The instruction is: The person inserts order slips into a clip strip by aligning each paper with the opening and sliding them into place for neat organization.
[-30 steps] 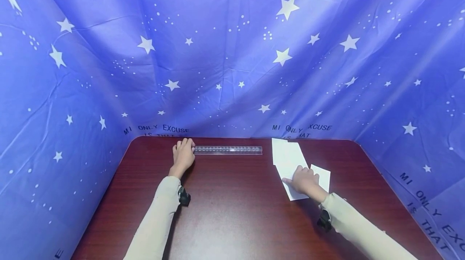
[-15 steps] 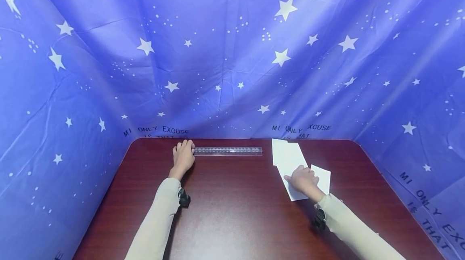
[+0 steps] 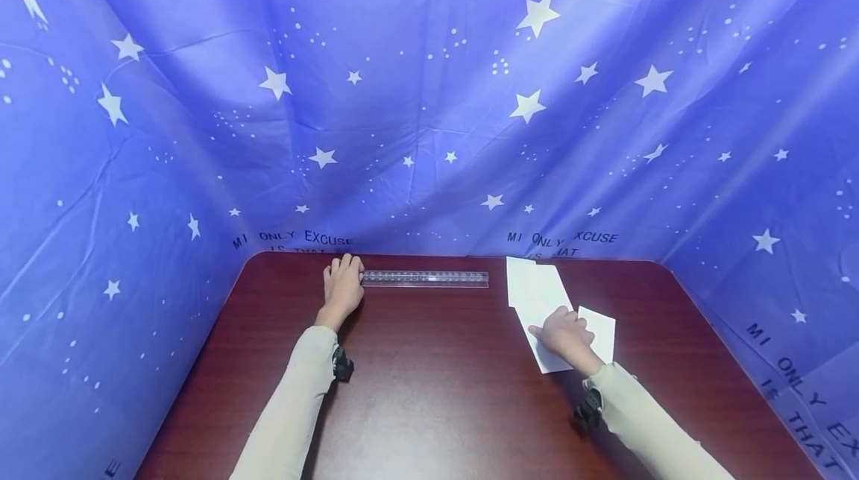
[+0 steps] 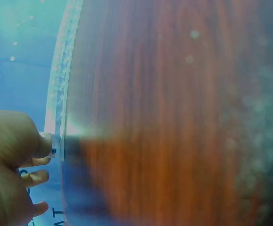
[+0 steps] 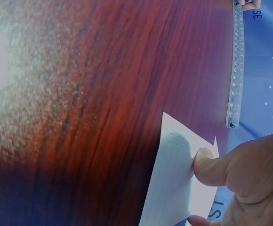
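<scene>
A clear plastic ruler [image 3: 426, 279] lies along the far side of the table, its length running left to right. My left hand [image 3: 343, 288] pinches the ruler's left end; the left wrist view shows the thumb right at the tip of the ruler [image 4: 61, 70]. At the right, my right hand [image 3: 567, 332] grips a white sheet of paper [image 3: 542, 294], thumb spread across its face. Faint lines show on that paper [image 5: 172, 174] in the right wrist view, while most of the fingers are hidden.
Another white paper [image 3: 519, 280] touches the table's far edge, partly under the gripped sheet. A third paper [image 3: 602, 329] lies to the right of my right hand. The dark red wooden table [image 3: 416, 368] is enclosed by blue star-printed cloth [image 3: 403, 92].
The right forearm has shifted slightly to the left. The ruler, the papers and both hands' grips look the same; the head view itself has moved a little.
</scene>
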Demonstrator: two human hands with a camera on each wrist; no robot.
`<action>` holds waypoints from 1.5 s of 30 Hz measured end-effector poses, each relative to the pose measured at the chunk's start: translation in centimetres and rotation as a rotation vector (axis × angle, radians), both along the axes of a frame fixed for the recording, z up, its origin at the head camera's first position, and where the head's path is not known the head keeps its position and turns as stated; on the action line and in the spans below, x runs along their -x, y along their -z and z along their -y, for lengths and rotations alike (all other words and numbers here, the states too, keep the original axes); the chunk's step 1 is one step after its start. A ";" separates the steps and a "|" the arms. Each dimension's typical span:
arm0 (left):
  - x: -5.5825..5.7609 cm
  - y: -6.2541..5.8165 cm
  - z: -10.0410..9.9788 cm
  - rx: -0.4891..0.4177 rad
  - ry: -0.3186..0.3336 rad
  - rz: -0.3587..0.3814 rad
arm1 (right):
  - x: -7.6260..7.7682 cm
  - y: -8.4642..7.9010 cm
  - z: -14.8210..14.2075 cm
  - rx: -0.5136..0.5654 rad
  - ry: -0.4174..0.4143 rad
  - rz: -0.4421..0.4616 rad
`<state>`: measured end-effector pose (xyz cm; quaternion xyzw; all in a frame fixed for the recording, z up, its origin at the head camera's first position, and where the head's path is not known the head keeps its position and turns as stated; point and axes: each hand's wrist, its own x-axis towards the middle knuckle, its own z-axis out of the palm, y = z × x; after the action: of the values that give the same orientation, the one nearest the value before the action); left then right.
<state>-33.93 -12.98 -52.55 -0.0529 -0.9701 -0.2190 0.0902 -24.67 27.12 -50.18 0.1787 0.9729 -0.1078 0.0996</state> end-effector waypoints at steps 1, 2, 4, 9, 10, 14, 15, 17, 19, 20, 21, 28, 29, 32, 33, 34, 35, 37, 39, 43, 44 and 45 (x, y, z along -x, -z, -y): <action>0.1 0.0 0.0 0.004 0.001 0.000 | 0.0 0.0 0.0 0.001 0.000 -0.003; 0.1 -0.1 -0.1 0.008 0.001 0.001 | 0.0 0.0 -0.1 0.002 0.000 -0.007; 0.2 -0.2 -0.1 0.016 0.005 0.005 | 0.0 0.1 -0.2 0.003 -0.002 -0.015; 0.3 -0.3 -0.1 0.025 0.021 0.010 | -0.1 0.1 -0.4 0.005 -0.018 -0.041; 0.3 -0.4 -0.1 0.028 0.022 0.013 | -0.1 0.2 -0.5 0.007 -0.021 -0.048; 0.4 -0.4 -0.1 0.036 0.023 0.022 | -0.2 0.2 -0.7 0.023 -0.034 -0.066; 0.4 -0.4 -0.1 0.036 0.024 0.024 | -0.2 0.2 -0.7 0.028 -0.036 -0.070; 0.3 -0.4 -0.1 0.037 0.026 0.016 | -0.2 0.1 -0.8 0.031 -0.041 -0.079; 0.3 -0.5 0.0 0.035 0.027 0.007 | -0.2 0.1 -0.8 0.036 -0.043 -0.092; 0.3 -0.5 0.0 0.034 0.026 0.003 | -0.2 0.1 -0.9 0.037 -0.044 -0.099; 0.2 -0.5 0.0 0.035 0.025 0.000 | -0.2 0.1 -0.9 0.038 -0.047 -0.106; 0.1 -0.6 -0.1 0.040 0.017 -0.008 | 0.0 0.1 -1.1 0.030 -0.086 -0.146; 0.2 -0.5 -0.1 0.040 0.017 -0.009 | 0.0 0.2 -1.1 0.028 -0.090 -0.145; 0.2 -0.5 0.0 0.037 0.018 -0.011 | 0.0 0.2 -1.1 0.017 -0.106 -0.145; 0.2 -0.5 0.0 0.038 0.019 -0.011 | 0.1 0.2 -1.1 0.014 -0.109 -0.143; 0.3 -0.5 0.0 0.038 0.020 -0.013 | 0.1 0.3 -1.2 0.011 -0.110 -0.140; 0.3 -0.4 0.1 0.037 0.020 -0.010 | 0.0 0.3 -1.2 0.008 -0.113 -0.141; 0.3 -0.3 0.1 0.037 0.021 -0.006 | 0.0 0.3 -1.2 -0.001 -0.118 -0.144; 0.3 -0.3 0.0 0.039 0.023 -0.001 | -0.2 0.4 -1.2 -0.015 -0.125 -0.157; 0.3 -0.3 -0.1 0.047 0.030 -0.007 | -0.6 0.6 -1.2 -0.045 -0.143 -0.211; 0.3 -0.3 -0.1 0.050 0.032 -0.008 | -0.7 0.6 -1.1 -0.054 -0.150 -0.228; 0.3 -0.4 -0.1 0.053 0.034 -0.009 | -0.8 0.7 -1.1 -0.060 -0.154 -0.242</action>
<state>-34.18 -12.86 -52.18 -0.0727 -0.9742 -0.1943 0.0892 -23.90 28.25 -50.91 0.0919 0.9914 -0.0914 -0.0159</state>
